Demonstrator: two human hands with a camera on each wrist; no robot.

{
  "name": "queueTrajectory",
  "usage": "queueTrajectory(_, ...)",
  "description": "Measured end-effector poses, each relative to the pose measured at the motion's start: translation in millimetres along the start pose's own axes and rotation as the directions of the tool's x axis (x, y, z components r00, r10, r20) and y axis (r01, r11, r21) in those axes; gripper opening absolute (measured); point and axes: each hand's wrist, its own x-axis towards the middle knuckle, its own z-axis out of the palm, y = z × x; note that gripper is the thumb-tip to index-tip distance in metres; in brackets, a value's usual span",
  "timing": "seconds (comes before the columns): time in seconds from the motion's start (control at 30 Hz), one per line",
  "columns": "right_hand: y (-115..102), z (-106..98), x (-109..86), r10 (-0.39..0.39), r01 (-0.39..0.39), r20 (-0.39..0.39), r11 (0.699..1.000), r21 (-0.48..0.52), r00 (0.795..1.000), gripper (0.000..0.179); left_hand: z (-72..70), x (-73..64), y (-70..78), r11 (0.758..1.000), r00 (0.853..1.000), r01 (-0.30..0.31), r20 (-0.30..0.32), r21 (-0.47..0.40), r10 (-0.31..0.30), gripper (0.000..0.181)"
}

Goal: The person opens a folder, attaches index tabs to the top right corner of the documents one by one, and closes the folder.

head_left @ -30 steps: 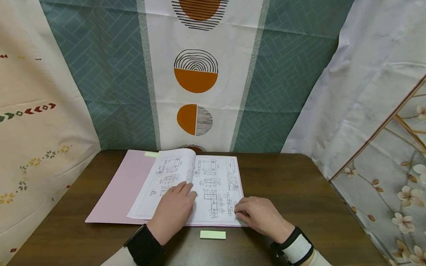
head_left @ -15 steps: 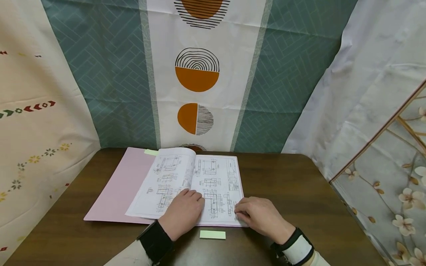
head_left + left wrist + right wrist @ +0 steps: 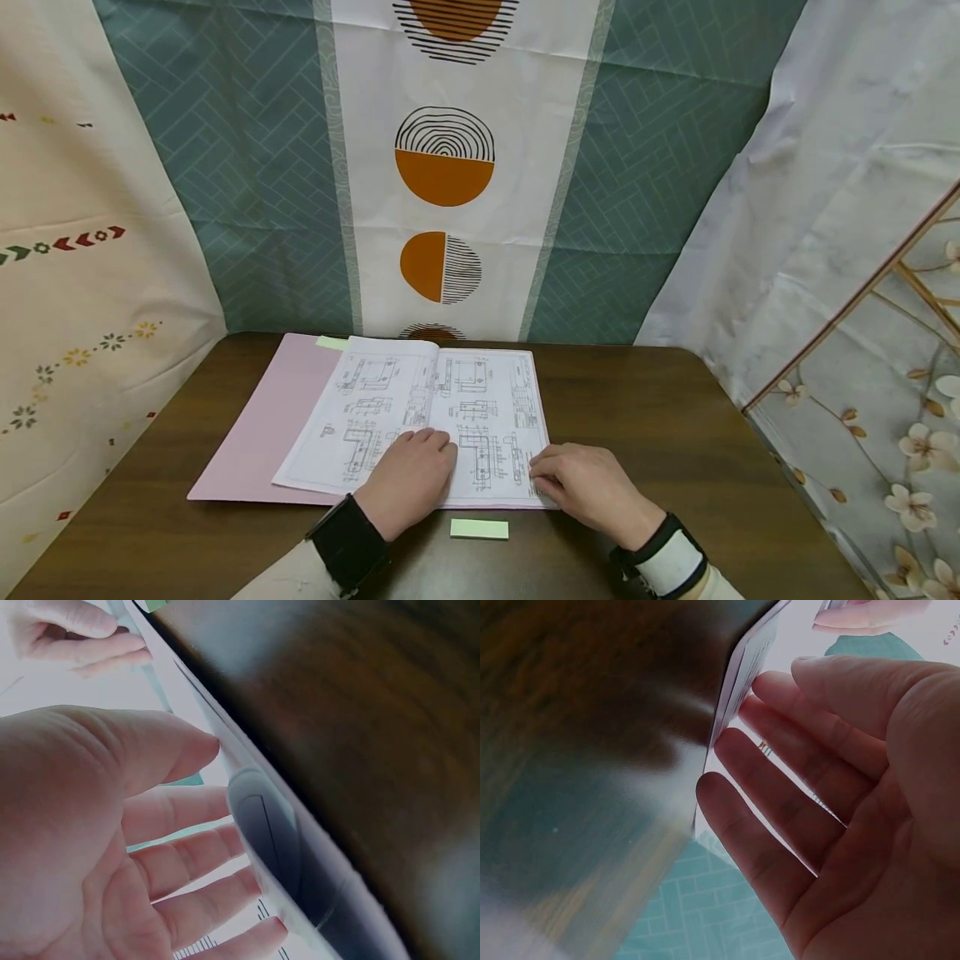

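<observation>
A pink-covered booklet of technical drawings (image 3: 517, 375) lies spread on the table, its turned page (image 3: 315, 454) flat on the left, over part of the pink cover (image 3: 255, 433). My left hand (image 3: 411, 471) rests on the turned page beside the fold, at the lower edge. In the left wrist view, its fingers (image 3: 202, 904) touch the paper with the thumb apart, and the sheet bulges into a loop near the fold. My right hand (image 3: 581, 483) lies on the lower right corner of the right page. Its fingers (image 3: 742, 825) reach the paper's edge, seen in the right wrist view.
A pale green sticky-note pad (image 3: 479, 529) lies on the brown table (image 3: 622, 392) just in front of the booklet. Another green strip (image 3: 332, 342) shows at the cover's top edge. Patterned curtains (image 3: 262, 167) hang behind the table and at both sides.
My left hand has slid right and toward me, to the fold's lower end. The turned page has dropped flatter and shifted slightly left. My right hand stays in place.
</observation>
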Motion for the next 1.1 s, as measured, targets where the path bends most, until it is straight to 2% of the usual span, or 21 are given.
queueTrajectory(0.23,-0.1,1.0,-0.5,0.015,-0.015,0.01,1.0,-0.006,1.0,0.015,-0.4,-0.5,0.4,1.0,1.0,0.001,-0.004,0.01,-0.001,0.019)
queueTrajectory(0.37,0.0,1.7,-1.2,0.015,-0.015,0.006,1.0,-0.009,1.0,0.015,0.6,-1.2,0.4,1.0,0.999,-0.017,-0.049,0.021,0.018,0.017)
queueTrajectory(0.57,-0.7,1.4,-1.5,0.016,-0.016,-0.002,1.0,-0.002,1.0,0.015,-5.3,-3.5,4.9,0.998,0.992,-0.057,-0.117,-0.037,0.052,0.015)
queueTrajectory(0.67,-0.8,1.3,-1.6,0.01,-0.01,-0.005,1.0,-0.003,1.0,0.015,-9.1,-5.5,8.4,0.994,0.988,-0.093,-0.129,-0.064,0.084,0.014)
queueTrajectory(0.77,-0.5,1.8,-1.3,0.003,-0.003,-0.008,1.0,-0.005,1.0,0.014,-13.2,-8.9,12.1,0.985,0.988,-0.132,-0.096,-0.109,0.122,0.016)
queueTrajectory(0.87,0.2,2.1,-1.1,-0.002,0.002,-0.014,1.0,-0.008,1.0,0.014,-17.1,-13.1,14.8,0.971,0.988,-0.157,-0.021,-0.18,0.155,0.02)
queueTrajectory(1.0,0.6,1.2,-1.4,-0.007,0.007,-0.021,1.0,-0.008,1.0,0.014,-20.3,-16.2,17.3,0.951,0.979,-0.16,0.081,-0.265,0.187,0.022)
queueTrajectory(1.1,0.2,0.3,-1.9,-0.011,0.01,-0.022,1.0,-0.009,1.0,0.014,-22.0,-17.5,19.3,0.943,0.972,-0.158,0.123,-0.293,0.201,0.023)
